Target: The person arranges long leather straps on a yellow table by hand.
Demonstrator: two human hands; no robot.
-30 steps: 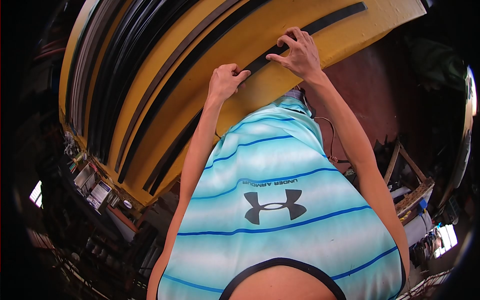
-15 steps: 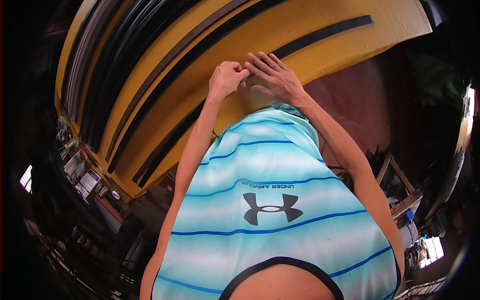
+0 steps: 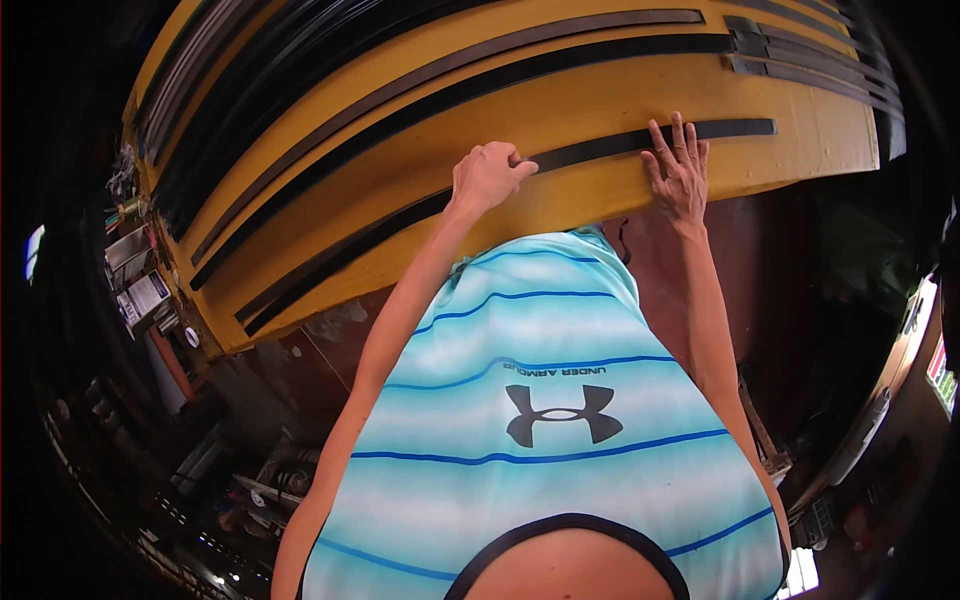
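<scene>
A long, dark, flat strip (image 3: 590,150) lies along the near side of a yellow table (image 3: 790,160). My left hand (image 3: 487,177) is closed at the middle of this strip, thumb and bent fingers pinching at it; the exact grip is partly hidden. Farther right, my right hand (image 3: 680,178) rests flat with its fingers spread, the fingertips lying across the strip near its right end. Left of my left hand, the strip shows two dark bands side by side that part slightly towards the far left end.
Beyond the near strip lie another black strip (image 3: 420,98) and a brownish strip (image 3: 550,38). A bundle of black strips (image 3: 240,110) is at the far left. Several grey strips (image 3: 810,60) hang over the right edge. Shelved items (image 3: 140,290) stand left of the table.
My right hand has slid right along the strip, away from my left hand, and its fingers have spread. My left hand stays closed at the strip. The view has shifted, showing more of the table's right end.
</scene>
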